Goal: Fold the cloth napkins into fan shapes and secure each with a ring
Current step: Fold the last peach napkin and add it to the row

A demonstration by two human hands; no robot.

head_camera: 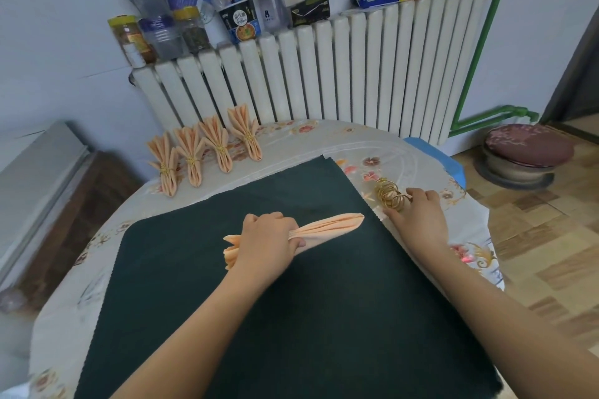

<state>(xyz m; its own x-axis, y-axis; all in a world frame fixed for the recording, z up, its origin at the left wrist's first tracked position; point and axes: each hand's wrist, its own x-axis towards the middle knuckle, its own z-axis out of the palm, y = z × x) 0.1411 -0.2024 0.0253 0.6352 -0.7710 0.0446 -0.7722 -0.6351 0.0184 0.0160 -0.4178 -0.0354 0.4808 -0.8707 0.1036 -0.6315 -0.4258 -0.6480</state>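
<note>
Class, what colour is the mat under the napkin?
Dark green mat, clearest in the head view.

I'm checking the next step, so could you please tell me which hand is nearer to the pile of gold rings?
The right hand is nearer: its fingertips touch the pile of gold rings. The left hand is apart from it over the dark green cloth, gripping the pleated peach napkin.

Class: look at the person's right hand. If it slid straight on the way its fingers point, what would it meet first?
The right hand points toward the far side of the table, and its fingers already reach the pile of gold rings; those come first, though actual contact is hard to judge.
</note>
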